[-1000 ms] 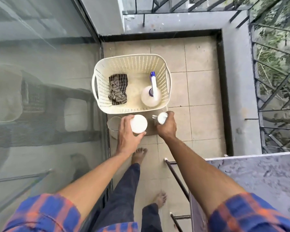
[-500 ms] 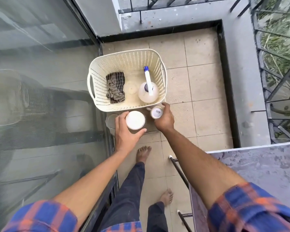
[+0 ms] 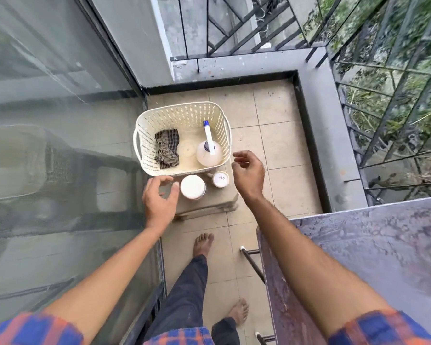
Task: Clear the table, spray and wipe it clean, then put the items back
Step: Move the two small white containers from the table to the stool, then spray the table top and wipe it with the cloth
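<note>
On the low stool (image 3: pixel 217 199), near its front edge, a white jar (image 3: pixel 192 187) and a small tub (image 3: pixel 220 179) crowd against the basket (image 3: pixel 144 145). The left grip (image 3: pixel 159 200) and right grip (image 3: pixel 249 173) hover apart, empty. Reaching past for the spray bottle (image 3: pixel 208 153) could knock either off.

The balcony floor (image 3: pixel 279 145) is laid with pale beige square tiles, edged at the far and right sides by a raised grey kerb (image 3: pixel 321 120) that carries a dark metal railing (image 3: pixel 396 95), with green plants (image 3: pixel 358 21) beyond. A large glass door (image 3: pixel 60 70) in a dark frame fills the left side, a chair (image 3: pixel 18 158) showing dimly in it, and a grey wall (image 3: pixel 135 33) stands at the far corner. Soft, even daylight falls on a table (image 3: pixel 371 245) with a mottled purplish-grey top at the right.
</note>
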Demonstrator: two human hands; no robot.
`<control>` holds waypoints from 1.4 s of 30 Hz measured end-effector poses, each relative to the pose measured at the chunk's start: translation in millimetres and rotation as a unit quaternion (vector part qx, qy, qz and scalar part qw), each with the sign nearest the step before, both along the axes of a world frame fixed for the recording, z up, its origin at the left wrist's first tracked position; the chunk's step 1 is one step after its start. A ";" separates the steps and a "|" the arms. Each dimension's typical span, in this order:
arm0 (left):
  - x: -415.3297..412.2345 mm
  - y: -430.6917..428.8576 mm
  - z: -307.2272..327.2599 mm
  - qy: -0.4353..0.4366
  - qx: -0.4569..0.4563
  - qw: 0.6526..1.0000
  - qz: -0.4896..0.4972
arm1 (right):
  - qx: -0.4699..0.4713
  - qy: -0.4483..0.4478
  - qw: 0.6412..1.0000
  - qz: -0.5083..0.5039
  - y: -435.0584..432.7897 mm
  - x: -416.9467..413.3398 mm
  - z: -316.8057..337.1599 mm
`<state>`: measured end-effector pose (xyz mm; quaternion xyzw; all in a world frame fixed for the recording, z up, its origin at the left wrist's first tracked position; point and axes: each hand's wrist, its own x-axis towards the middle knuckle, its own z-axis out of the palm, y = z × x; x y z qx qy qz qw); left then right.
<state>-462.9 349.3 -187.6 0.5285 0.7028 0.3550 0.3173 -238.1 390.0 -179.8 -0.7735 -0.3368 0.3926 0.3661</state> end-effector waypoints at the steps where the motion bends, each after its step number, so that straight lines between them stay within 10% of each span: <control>1: -1.4 5.4 1.7 -0.006 -0.004 1.000 -0.002 | 0.004 -0.009 1.000 0.026 4.2 -1.7 5.1; 8: -6.3 68.6 4.9 0.014 -0.055 0.997 -0.047 | -0.066 -0.125 0.953 0.266 36.1 -29.3 13.9; 19: 1.1 166.7 -75.8 0.160 -0.363 0.912 -0.102 | -0.095 -0.152 0.943 0.282 86.6 -41.9 -28.6; 32: 11.6 183.0 -129.8 0.316 -0.337 0.883 -0.082 | 0.027 -0.223 0.930 0.292 124.8 -50.4 -73.7; 38: 3.5 194.3 -130.1 0.215 -0.322 0.922 -0.020 | 0.063 -0.156 0.945 0.281 119.2 -61.8 -86.7; 42: 1.4 204.1 -109.5 -0.008 -0.309 0.948 0.076 | 0.044 -0.089 0.955 0.280 122.2 -66.8 -73.3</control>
